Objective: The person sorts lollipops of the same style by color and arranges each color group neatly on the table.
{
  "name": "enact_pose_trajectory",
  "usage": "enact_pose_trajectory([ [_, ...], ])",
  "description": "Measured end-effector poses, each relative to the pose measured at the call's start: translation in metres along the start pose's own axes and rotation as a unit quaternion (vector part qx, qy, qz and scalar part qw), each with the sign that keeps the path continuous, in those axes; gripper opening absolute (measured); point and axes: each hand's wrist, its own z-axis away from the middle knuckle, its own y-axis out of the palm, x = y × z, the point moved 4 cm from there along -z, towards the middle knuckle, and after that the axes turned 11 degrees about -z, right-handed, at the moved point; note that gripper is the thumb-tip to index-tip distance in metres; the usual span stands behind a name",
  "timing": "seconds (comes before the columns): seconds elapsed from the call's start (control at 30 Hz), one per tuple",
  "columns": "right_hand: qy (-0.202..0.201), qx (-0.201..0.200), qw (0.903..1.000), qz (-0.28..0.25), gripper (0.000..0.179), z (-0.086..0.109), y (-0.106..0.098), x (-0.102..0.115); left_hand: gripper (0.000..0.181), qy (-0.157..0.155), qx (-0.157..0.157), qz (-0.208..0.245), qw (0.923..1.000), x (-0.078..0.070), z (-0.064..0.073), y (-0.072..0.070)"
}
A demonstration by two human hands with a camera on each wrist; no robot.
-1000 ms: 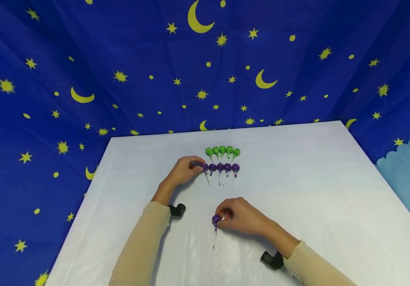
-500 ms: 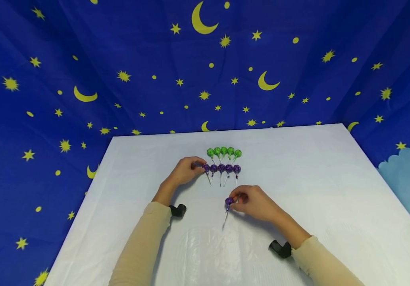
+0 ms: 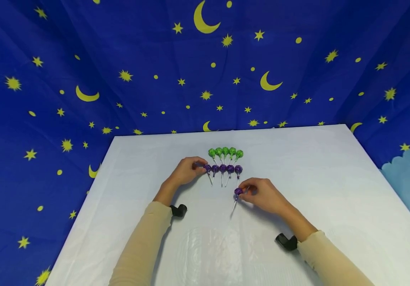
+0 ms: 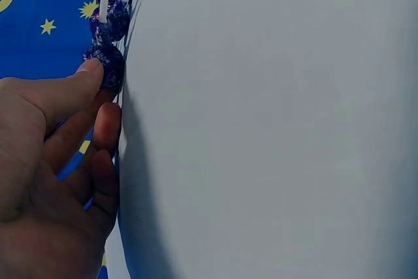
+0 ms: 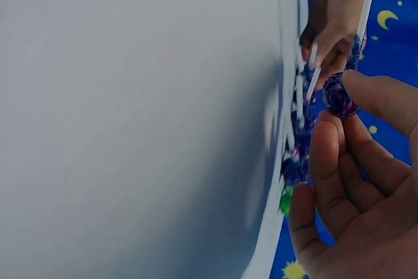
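Several purple-wrapped lollipops [image 3: 223,168] lie side by side on the white table, sticks toward me. At the left end of that row my left hand [image 3: 185,171] pinches the outermost purple lollipop [image 4: 110,70] by its head, thumb on top in the left wrist view. My right hand [image 3: 266,195] holds another purple lollipop [image 3: 238,191] by its head between thumb and fingers, just nearer to me than the row's right end. Its stick slants down and left. Behind the purple row, several green lollipops [image 3: 225,151] lie fanned, their stick ends close to the purple heads.
The white table [image 3: 147,159] reaches back to a blue cloth [image 3: 154,47] with yellow moons and stars. A black wrist mount [image 3: 179,211] sits at the left wrist and a similar black mount [image 3: 286,242] at the right.
My right hand has carried its purple lollipop away from me and to the right, up to the row's right end. The left hand stays at the row's left end.
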Motion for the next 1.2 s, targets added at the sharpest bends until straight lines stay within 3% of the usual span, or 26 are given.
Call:
enact_pose_trajectory([
  [0.2, 0.003, -0.016, 0.9998, 0.005, 0.024, -0.004, -0.011, -0.005, 0.022, 0.006, -0.005, -0.001, 1.0, 0.001, 0.0, 0.001],
  [0.47, 0.04, -0.039, 0.9984, 0.007, 0.023, -0.017, -0.027, -0.018, 0.022, 0.013, -0.01, -0.006, 0.9998, 0.001, -0.002, -0.001],
  [1.2, 0.045, -0.071, 0.996, 0.031, 0.025, -0.048, -0.04, -0.036, 0.023, 0.006, -0.015, -0.001, 0.9999, 0.0, 0.0, 0.001],
])
